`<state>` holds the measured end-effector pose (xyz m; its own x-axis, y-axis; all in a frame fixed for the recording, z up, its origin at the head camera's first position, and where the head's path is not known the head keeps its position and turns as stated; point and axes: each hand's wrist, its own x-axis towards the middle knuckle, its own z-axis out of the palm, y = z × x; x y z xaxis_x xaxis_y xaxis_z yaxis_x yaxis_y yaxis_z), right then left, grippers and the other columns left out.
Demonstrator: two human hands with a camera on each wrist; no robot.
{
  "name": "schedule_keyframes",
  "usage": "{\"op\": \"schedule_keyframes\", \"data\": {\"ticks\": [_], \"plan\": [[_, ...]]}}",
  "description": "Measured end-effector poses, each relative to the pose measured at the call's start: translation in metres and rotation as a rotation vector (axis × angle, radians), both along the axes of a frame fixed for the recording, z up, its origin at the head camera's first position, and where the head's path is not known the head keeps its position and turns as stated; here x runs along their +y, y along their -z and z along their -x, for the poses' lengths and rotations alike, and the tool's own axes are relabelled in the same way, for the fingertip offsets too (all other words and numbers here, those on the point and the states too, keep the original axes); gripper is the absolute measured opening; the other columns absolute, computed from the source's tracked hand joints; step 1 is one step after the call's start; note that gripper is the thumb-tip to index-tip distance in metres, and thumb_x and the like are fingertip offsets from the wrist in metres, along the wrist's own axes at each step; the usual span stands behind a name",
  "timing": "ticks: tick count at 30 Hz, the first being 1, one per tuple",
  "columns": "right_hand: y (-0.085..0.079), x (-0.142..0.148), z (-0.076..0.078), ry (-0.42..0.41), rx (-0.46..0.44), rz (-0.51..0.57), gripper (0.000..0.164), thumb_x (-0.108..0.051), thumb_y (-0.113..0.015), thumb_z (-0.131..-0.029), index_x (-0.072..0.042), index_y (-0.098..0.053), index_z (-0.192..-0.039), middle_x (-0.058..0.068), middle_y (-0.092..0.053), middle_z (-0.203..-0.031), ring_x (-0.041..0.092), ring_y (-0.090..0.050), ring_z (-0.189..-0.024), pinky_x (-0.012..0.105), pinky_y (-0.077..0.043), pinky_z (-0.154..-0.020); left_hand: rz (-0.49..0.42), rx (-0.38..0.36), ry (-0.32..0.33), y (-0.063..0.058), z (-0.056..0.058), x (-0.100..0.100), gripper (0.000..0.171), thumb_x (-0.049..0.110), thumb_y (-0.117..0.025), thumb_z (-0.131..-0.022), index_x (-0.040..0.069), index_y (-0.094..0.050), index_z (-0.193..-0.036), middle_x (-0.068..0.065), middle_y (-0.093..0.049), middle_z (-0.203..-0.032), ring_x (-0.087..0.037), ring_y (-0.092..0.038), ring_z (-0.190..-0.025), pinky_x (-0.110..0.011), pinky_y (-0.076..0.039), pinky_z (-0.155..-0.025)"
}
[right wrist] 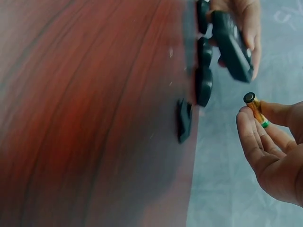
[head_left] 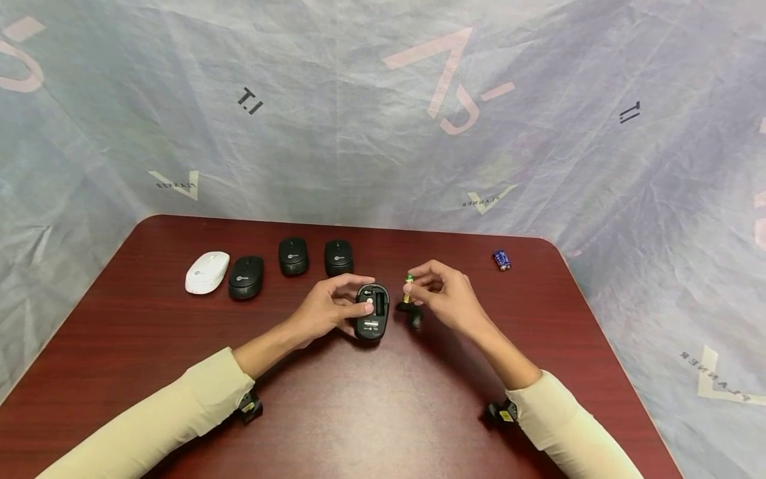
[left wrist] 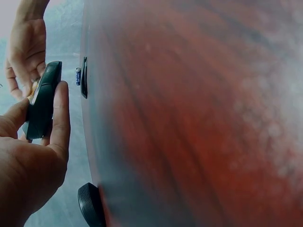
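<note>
A black computer mouse [head_left: 372, 326] is gripped in my left hand [head_left: 326, 307], its underside facing up with the battery slot uncovered. My left thumb lies across that underside, beside the slot. Just to the right, my right hand [head_left: 447, 296] pinches a yellow-and-green battery [head_left: 409, 291] between thumb and fingertips. In the right wrist view the battery [right wrist: 256, 109] shows one dark end toward the mouse [right wrist: 232, 45], with a gap between them. Below the right fingers a black cover piece [right wrist: 184, 120] lies on the table.
Several more mice stand at the back left: a white mouse [head_left: 207, 273] and black ones, such as the black mouse [head_left: 246, 278] beside it. Blue batteries [head_left: 502, 260] lie at the back right of the dark red table [head_left: 359, 412]. A printed grey sheet [head_left: 335, 133] hangs behind.
</note>
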<state>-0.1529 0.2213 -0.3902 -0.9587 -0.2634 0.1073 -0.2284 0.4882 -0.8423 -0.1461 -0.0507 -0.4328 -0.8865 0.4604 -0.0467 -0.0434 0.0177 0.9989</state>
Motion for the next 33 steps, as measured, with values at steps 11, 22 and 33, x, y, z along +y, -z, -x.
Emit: {"op": "schedule_keyframes", "data": {"ticks": [11, 22, 33], "plan": [[-0.005, -0.026, -0.010, -0.050, 0.034, 0.041, 0.022, -0.020, -0.081, -0.093, -0.015, -0.072, -0.112, 0.003, -0.080, -0.094, 0.020, -0.076, -0.078, 0.040, -0.068, -0.070, 0.009, -0.026, -0.009, -0.002, 0.001, 0.005, 0.057, 0.012, -0.080, -0.092, 0.014, -0.059, -0.145, -0.021, -0.068, -0.119, -0.025, -0.076, -0.090, -0.052, -0.068, -0.068], [0.004, -0.033, -0.010, -0.074, 0.187, -0.063, 0.019, -0.024, -0.086, -0.088, -0.018, -0.076, -0.103, -0.006, -0.078, -0.090, 0.011, -0.071, -0.075, 0.027, -0.064, -0.065, -0.004, -0.022, -0.006, -0.003, 0.000, 0.007, 0.053, 0.006, -0.078, -0.093, 0.016, -0.061, -0.142, -0.024, -0.068, -0.120, -0.024, -0.075, -0.090, -0.052, -0.068, -0.067], [0.006, -0.035, -0.012, -0.120, 0.288, -0.115, 0.016, -0.023, -0.085, -0.089, -0.017, -0.079, -0.103, -0.002, -0.070, -0.094, 0.011, -0.067, -0.078, 0.026, -0.064, -0.068, 0.013, -0.006, -0.032, -0.006, 0.001, 0.004, 0.051, 0.013, -0.080, -0.092, 0.020, -0.063, -0.140, -0.017, -0.070, -0.118, -0.025, -0.075, -0.089, -0.050, -0.069, -0.066]]}}
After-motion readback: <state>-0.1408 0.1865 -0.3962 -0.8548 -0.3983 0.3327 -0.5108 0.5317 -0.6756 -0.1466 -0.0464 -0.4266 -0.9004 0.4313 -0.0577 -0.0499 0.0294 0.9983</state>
